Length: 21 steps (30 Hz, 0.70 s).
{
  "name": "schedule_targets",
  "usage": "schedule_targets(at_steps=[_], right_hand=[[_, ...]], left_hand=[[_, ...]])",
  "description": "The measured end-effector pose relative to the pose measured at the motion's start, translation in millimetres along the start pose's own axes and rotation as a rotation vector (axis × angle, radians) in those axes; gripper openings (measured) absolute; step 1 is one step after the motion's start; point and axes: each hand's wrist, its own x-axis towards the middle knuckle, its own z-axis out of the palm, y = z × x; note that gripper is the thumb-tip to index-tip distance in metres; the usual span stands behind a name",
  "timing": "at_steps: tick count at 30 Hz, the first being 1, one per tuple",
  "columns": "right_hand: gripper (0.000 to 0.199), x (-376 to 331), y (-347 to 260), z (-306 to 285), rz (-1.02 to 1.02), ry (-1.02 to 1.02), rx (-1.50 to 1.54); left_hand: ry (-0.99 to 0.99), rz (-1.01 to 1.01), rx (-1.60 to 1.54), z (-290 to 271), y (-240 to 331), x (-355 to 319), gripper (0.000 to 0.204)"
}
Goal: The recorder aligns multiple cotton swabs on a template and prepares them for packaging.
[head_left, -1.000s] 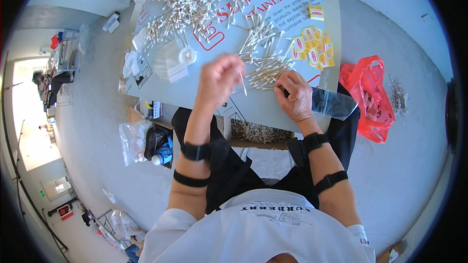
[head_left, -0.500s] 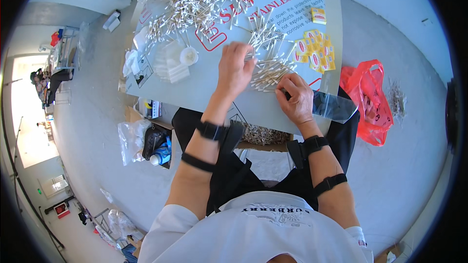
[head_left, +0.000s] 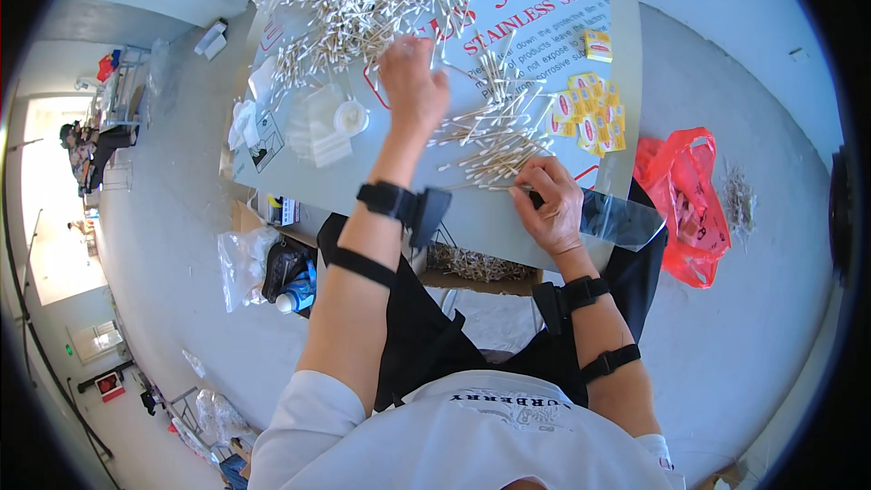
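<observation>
A large heap of white-tipped cotton swabs [head_left: 363, 9] covers the far left of the table. My left hand [head_left: 415, 91] is over the heap's near right edge. Its thumb stands apart from the fingers, with nothing visible held. A smaller, looser group of cotton swabs [head_left: 494, 145] lies nearer me, many side by side. At the near right end of that group is my right hand [head_left: 551, 204], fingers curled and pinched, seemingly on a swab's end; the fingertips are partly hidden.
Yellow-and-white packets [head_left: 590, 113] lie on the table [head_left: 363, 177] at right, with a small yellow box [head_left: 597, 45] behind. A round white tub [head_left: 350, 118] and clear bags [head_left: 318, 132] are at left. A red plastic bag [head_left: 694, 209] rests right of the table; a swab-filled box [head_left: 481, 283] stands below.
My left hand has moved away and to the left, from the smaller group toward the big heap. My right hand stays by the smaller group, whose swabs are now spread further left.
</observation>
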Motion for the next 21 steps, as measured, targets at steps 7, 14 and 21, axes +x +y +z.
schedule_targets(at_steps=[7, 14, 21], right_hand=[[0.013, -6, 6, 1, 0.124, -0.005, 0.111], [0.013, -3, 5, 2, 0.064, 0.027, 0.035], [0.012, 1, -2, 4, 0.025, 0.02, 0.035]], left_hand=[[-0.057, -0.117, 0.04, 16, -25, 52, 0.028], [-0.412, 0.358, 0.195, 42, 12, 74, 0.011], [-0.303, 0.341, 0.309, 21, -14, 58, 0.009]])
